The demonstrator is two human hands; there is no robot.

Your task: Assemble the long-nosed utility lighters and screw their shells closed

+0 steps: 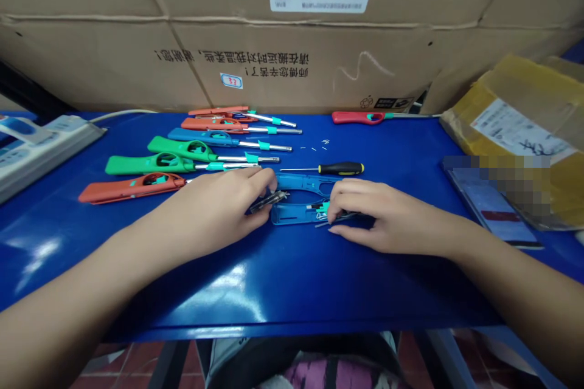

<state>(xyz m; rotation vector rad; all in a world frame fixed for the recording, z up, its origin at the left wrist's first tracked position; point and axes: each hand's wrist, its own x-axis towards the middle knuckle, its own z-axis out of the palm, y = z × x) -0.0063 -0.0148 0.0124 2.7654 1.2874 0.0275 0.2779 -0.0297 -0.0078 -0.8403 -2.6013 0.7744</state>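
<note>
Two blue plastic shell halves lie side by side near the table's middle, the upper half (303,183) behind the lower half (292,214). My left hand (237,197) pinches a small dark part with a metal end (269,200) over the left end of the lower half. My right hand (365,213) has its fingers closed at the right end of the halves, beside small green and metal parts (320,209); what lies between its fingertips is hidden. Just behind the halves is a black and yellow screwdriver (342,168), its tip toward the left.
Several red, green and blue lighters (150,163) lie at the left; a red one (358,117) is at the back. A power strip (41,146), a yellow-taped box (524,134), a phone-like slab (497,206) and a large carton (255,48) surround the blue table (228,304).
</note>
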